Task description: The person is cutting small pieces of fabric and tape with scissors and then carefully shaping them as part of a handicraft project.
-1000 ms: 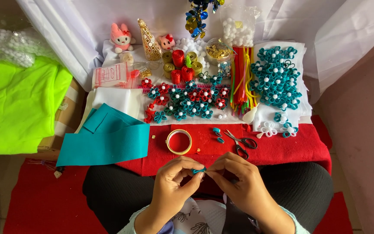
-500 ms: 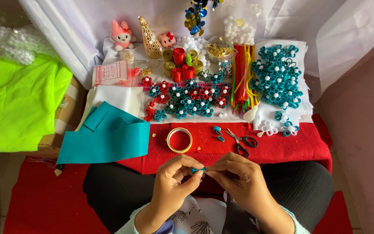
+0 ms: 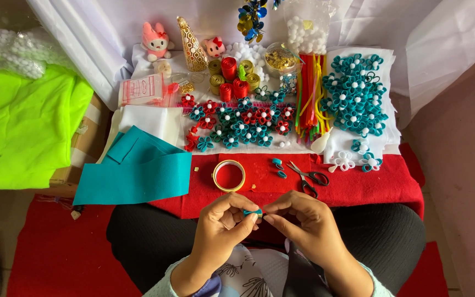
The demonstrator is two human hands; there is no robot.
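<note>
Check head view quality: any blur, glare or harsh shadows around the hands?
Head view: even, soft daylight, no glare, only faint shadows. Left hand, right hand and the teal piece pinched between them are fairly sharp; scissors and tape roll crisp. Slight wide-angle bend at the edges.

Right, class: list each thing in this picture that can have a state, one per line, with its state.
Left hand: pinching the small teal felt piece.
Right hand: fingertips at the same piece.
Scissors: blades closed, lying on the red cloth.
Tape roll: lying flat.
Teal felt sheet: lying flat, layers overlapping.
</note>
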